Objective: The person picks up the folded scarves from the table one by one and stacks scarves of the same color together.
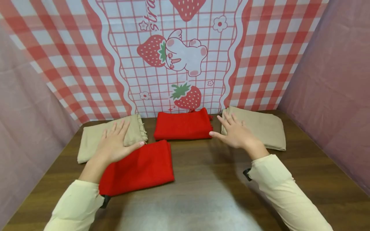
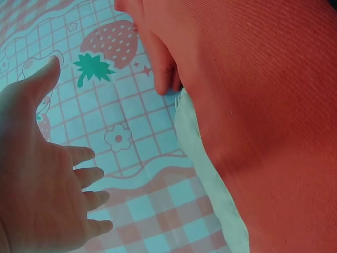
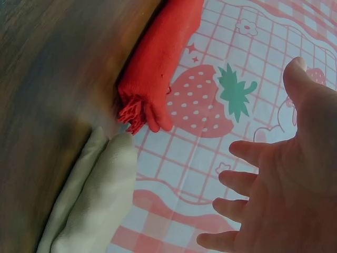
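Observation:
My left hand [image 1: 114,146], fingers spread and holding nothing, is over the left beige folded cloth [image 1: 89,141] and the near red folded cloth [image 1: 144,170] in the head view. In the left wrist view that near red cloth [image 2: 274,116] fills the right side, apart from the fingers. On the other side my right hand [image 1: 235,131] is spread palm down and overlaps the right beige folded cloth [image 1: 263,128]. Between the hands, farther back, lies another red folded cloth [image 1: 183,125]; its fringed end [image 3: 134,113] shows in the right wrist view.
All the cloths lie on a brown wooden table [image 1: 202,192]. Behind it hangs a checked backdrop [image 1: 266,48] printed with strawberries, and pink curtains [image 1: 326,80] close off both sides. Dark straps [image 1: 247,174] show under the sleeves.

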The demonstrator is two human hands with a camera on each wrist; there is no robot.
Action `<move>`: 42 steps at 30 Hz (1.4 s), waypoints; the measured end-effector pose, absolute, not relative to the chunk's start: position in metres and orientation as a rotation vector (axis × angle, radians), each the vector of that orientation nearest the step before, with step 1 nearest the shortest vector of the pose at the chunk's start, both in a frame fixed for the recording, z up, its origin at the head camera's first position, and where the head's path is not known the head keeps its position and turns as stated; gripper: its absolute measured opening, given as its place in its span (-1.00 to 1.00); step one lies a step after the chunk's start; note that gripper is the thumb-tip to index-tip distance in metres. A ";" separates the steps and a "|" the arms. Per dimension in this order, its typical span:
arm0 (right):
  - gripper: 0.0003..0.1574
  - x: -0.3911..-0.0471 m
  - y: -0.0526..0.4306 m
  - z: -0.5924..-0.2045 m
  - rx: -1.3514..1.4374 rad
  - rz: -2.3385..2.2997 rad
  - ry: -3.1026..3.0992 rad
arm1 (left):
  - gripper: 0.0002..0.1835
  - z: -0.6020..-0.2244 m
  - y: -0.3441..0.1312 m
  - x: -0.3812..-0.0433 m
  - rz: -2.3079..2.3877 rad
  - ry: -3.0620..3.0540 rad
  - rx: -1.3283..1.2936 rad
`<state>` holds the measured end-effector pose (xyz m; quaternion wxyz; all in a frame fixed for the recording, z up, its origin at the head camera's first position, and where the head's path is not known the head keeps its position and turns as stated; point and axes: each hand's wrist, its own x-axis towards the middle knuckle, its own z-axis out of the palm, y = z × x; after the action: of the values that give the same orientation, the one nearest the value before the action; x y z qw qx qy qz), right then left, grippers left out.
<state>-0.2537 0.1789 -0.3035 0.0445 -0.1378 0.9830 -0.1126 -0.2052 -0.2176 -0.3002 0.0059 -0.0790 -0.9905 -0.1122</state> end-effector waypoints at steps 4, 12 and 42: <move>0.12 -0.253 0.178 -0.304 -0.424 -0.352 3.001 | 0.10 -0.300 -0.217 -0.205 -0.344 -3.095 -0.258; 0.10 -0.252 0.178 -0.305 -0.429 -0.380 2.991 | 0.10 -0.300 -0.217 -0.206 -0.358 -3.105 -0.252; 0.07 -0.257 0.153 -0.316 -0.545 -0.466 2.868 | 0.08 -0.310 -0.249 -0.192 -0.386 -3.140 -0.219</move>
<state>-0.2570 0.1526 -0.3162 0.0925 -0.1836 0.9660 -0.1568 -0.1922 -0.2485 -0.3104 -0.0148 -0.0690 -0.9900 -0.1217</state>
